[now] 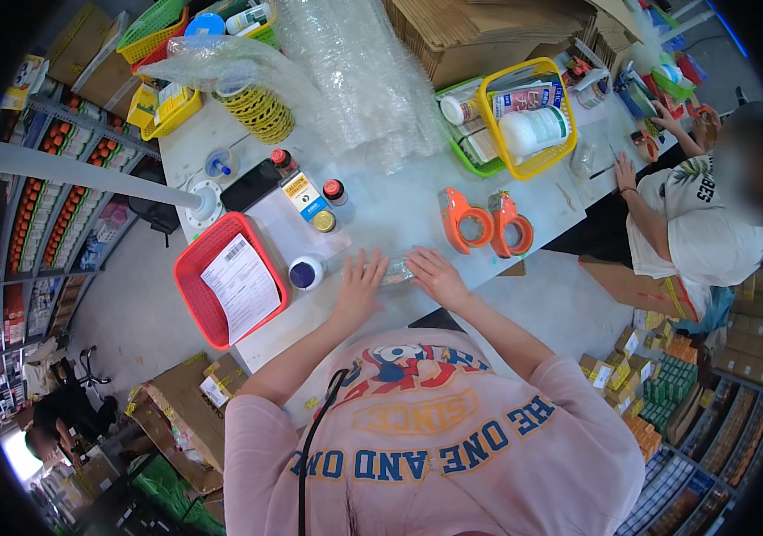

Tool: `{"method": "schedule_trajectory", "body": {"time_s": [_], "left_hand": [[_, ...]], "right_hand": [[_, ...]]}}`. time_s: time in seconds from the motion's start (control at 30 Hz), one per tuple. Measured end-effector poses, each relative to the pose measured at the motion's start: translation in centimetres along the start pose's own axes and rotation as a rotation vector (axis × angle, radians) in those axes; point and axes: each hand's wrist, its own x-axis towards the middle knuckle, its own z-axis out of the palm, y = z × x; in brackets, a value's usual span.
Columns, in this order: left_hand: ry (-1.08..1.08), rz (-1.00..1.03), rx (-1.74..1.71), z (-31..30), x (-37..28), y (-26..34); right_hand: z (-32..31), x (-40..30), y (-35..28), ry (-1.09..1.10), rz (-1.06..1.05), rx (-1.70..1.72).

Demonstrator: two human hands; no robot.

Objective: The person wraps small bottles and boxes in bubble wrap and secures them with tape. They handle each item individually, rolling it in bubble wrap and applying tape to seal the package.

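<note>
My left hand (pixel 362 281) and my right hand (pixel 436 276) lie palm down at the two ends of a bundle of clear bubble wrap (pixel 397 268) near the table's front edge. What the wrap encloses cannot be made out. To the left of my left hand stands a white bottle with a dark purple cap (pixel 305 273). Farther back are a calcium citrate box (pixel 304 195), a jar with a gold lid (pixel 324 221) and two small dark bottles with red caps (pixel 335 192). Two orange tape dispensers (pixel 467 222) rest to the right of my right hand.
A red plastic basket (pixel 184 285) holds a printed sheet. Behind lie a black phone (pixel 252 185), stacked yellow cups (pixel 257 114), a large bubble wrap sheet (pixel 361 80) and a yellow basket (pixel 528 173) of bottles. A white pole stands left; a co-worker (pixel 689 208) sits right.
</note>
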Motion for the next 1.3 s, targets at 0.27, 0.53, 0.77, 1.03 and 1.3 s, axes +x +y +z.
{"method": "schedule_trajectory", "body": {"time_s": [0.27,0.53,0.77,1.03,1.3], "left_hand": [[0.249,-0.310,-0.073,4.6,0.9,2.6],[0.289,-0.363,-0.142,3.2,0.9,2.9],[0.246,-0.376,-0.198,4.5,1.2,3.1],[0.248,-0.364,-0.189,4.3,0.9,3.1],[0.077,-0.507,-0.135,-0.4,0.6,4.7]], "right_hand": [[0.8,-0.6,4.9,0.203,0.418,-0.459],[-4.9,1.3,2.5,0.275,0.490,-0.181],[-1.9,0.7,4.1,0.289,0.201,-0.440],[-1.1,-0.4,6.2,0.313,0.218,-0.480],[1.2,-0.6,6.0,0.281,0.583,-0.274]]}}
